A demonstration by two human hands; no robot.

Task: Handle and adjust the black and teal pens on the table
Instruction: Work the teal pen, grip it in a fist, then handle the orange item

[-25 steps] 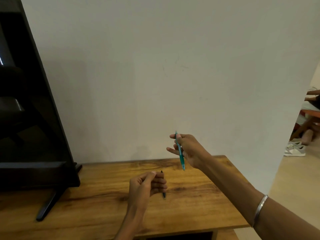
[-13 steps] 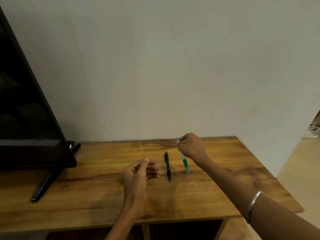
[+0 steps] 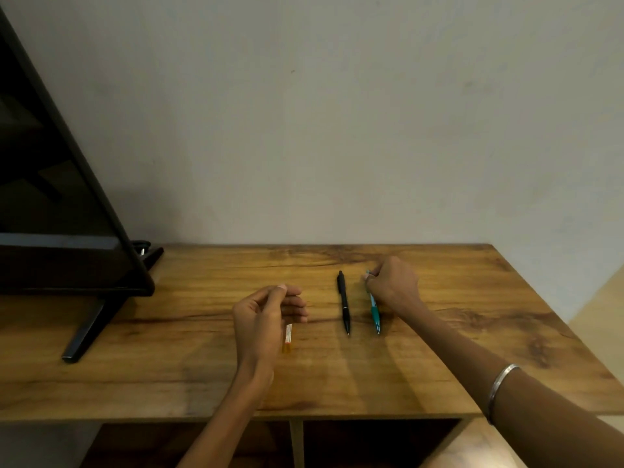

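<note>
The black pen point(image 3: 344, 302) lies on the wooden table point(image 3: 202, 373), its tip towards me. Just right of it and parallel lies the teal pen point(image 3: 374, 312). My right hand point(image 3: 393, 282) pinches the teal pen's far end with its fingers closed on it; the pen's tip rests on the wood. My left hand point(image 3: 266, 315) hovers left of the black pen, fingers loosely curled with nothing in them, apart from both pens. A small orange and white pen point(image 3: 288, 337) lies partly hidden under that hand.
A large black screen point(image 3: 57, 204) on a black stand foot point(image 3: 84, 332) fills the left of the table. A plain wall rises behind. The table's right edge drops to a pale floor point(image 3: 594, 312). Open shelves lie below the front edge.
My right hand brought the teal pen down from the air onto the table beside the black pen. My left hand let go of the black pen and drew leftward. The view tilted down.
</note>
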